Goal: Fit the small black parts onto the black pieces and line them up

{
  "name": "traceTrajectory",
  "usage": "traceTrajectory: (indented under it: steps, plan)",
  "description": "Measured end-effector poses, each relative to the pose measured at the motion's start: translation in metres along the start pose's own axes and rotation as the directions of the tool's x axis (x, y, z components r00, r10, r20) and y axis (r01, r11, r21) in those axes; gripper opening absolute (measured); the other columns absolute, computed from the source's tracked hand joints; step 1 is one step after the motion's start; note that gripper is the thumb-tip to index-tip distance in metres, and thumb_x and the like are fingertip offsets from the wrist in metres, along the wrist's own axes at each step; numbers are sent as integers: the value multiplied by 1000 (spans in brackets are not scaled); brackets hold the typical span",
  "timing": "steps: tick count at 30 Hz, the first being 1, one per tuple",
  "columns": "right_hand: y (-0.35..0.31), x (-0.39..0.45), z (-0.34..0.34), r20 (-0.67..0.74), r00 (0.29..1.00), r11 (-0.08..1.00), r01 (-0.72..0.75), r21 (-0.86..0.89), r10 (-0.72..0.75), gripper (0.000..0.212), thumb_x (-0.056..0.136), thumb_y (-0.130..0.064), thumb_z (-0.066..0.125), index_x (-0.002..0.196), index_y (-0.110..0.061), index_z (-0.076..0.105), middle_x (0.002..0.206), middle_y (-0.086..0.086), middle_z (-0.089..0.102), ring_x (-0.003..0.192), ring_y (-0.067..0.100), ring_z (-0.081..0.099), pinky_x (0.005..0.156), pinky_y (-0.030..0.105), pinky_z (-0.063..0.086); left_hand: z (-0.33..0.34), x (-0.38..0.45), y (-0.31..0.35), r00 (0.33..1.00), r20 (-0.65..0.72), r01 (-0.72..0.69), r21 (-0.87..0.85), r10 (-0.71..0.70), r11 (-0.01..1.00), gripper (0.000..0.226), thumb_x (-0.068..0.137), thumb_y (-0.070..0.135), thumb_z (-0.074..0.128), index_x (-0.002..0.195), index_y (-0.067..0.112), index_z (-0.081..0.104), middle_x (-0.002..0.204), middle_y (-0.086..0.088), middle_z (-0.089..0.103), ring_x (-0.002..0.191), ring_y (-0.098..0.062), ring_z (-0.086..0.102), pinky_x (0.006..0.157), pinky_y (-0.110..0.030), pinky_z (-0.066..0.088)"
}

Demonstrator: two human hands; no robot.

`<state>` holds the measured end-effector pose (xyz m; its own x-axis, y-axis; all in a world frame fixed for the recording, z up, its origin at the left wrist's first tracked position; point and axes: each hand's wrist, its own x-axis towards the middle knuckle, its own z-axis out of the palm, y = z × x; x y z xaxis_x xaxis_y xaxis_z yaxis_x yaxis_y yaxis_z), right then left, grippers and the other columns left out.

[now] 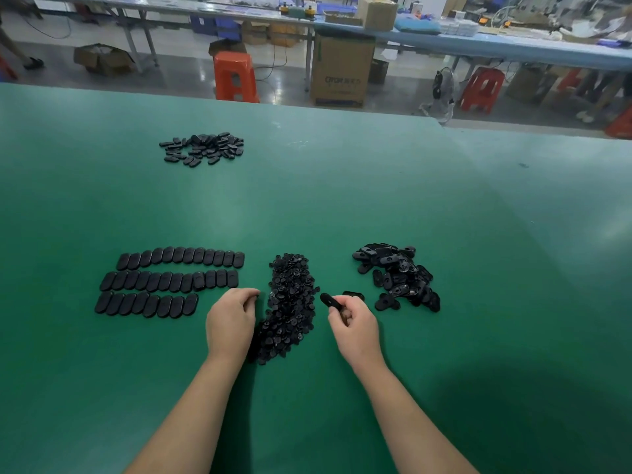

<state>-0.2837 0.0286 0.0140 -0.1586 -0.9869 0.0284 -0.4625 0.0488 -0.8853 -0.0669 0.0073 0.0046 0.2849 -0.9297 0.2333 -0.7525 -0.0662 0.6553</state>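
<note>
A heap of small black parts lies on the green table between my hands. My right hand grips one oval black piece just right of that heap. My left hand has its fingers curled at the heap's left edge; whether it pinches a small part is hidden. Loose oval black pieces are piled to the right. One single piece lies beside my right hand. Three neat rows of black pieces sit at the left.
Another loose pile of oval black pieces lies far back on the left of the table. Beyond the table's far edge stand an orange stool, a cardboard box, a fan and other workbenches.
</note>
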Motion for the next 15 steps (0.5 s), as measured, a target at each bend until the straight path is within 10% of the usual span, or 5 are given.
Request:
traceTrajectory:
  steps: [9, 15]
  plan:
    - [2, 1, 1, 33, 999, 999, 26, 39, -27, 23, 100, -16, 59, 95, -38, 63, 85, -9, 57, 62, -1, 50, 55, 15, 39, -6, 2, 10, 990, 106, 113, -165, -96, 980, 13, 92, 18, 69, 92, 29, 77, 73, 14, 70, 51, -8, 55, 44, -20, 40]
    - [4, 2, 1, -5, 999, 998, 35, 62, -34, 27, 97, -18, 63, 91, -44, 62, 86, -10, 59, 67, -2, 52, 60, 12, 41, 2, 3, 48, 965, 225, 232, -486, -135, 843, 15, 86, 13, 75, 83, 28, 75, 74, 10, 73, 64, -1, 63, 59, -13, 48]
